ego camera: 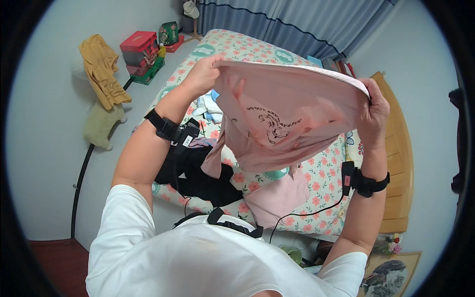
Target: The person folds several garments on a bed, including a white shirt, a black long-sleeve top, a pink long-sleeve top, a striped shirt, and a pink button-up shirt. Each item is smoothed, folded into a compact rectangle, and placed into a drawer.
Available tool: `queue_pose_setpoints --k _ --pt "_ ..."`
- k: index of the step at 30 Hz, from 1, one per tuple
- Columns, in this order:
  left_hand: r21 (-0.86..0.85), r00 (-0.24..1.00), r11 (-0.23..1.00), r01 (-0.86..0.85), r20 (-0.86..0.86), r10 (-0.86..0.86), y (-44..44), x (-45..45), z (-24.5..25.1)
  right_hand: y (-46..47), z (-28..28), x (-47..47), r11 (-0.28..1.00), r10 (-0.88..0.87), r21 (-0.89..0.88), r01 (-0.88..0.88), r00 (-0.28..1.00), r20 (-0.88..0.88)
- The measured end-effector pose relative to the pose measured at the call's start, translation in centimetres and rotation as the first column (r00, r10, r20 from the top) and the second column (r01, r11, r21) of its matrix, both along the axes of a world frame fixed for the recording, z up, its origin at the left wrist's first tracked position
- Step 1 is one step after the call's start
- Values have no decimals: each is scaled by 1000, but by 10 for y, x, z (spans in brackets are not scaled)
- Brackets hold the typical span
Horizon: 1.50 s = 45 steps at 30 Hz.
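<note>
A pink printed shirt (282, 115) hangs upside down or sideways, I cannot tell which, stretched between my two hands above the bed. My left hand (204, 74) grips one end of its upper edge. At the other end of that edge, my right hand (374, 105) is closed on the cloth. The edge is pulled nearly straight, and the rest droops in folds. Below it, a pink garment (278, 196) lies on the near part of the flowered bedsheet (323, 185). Black clothing (200, 178) is spread to its left. A white and blue cloth (207, 105) lies farther back, partly hidden.
A wooden headboard (399, 159) stands at the right of the bed. A mustard garment (100, 70) hangs at the left wall above a green cushion (102, 124). Red boxes (139, 46) stand beyond the bed's left side. A cable runs from my right wrist strap (365, 182).
</note>
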<state>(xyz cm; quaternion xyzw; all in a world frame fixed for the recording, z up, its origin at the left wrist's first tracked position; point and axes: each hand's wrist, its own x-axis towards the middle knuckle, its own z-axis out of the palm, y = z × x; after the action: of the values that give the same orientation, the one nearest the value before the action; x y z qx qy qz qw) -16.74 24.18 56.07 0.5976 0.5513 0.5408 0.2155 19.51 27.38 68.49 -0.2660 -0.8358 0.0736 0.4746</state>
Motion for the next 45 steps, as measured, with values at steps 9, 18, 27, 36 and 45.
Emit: queue_pose_setpoints --k 9,18,27,36,45 --pt "253 966 950 183 136 -222 15 31 48 0 -7 50 918 -379 278 284 834 401" --pt "495 921 865 -79 -296 254 -17 69 63 22 -20 89 929 -307 -211 303 951 11" --pt "407 994 912 43 76 -81 -7 80 65 -3 -65 83 843 -519 99 529 848 -107" --pt "73 675 671 738 -83 -734 -114 245 -19 -98 -175 3 193 -195 -744 -639 718 -668" --pt "-198 922 900 388 71 -381 -75 160 -94 -80 -115 30 516 20 -681 -519 802 -597"
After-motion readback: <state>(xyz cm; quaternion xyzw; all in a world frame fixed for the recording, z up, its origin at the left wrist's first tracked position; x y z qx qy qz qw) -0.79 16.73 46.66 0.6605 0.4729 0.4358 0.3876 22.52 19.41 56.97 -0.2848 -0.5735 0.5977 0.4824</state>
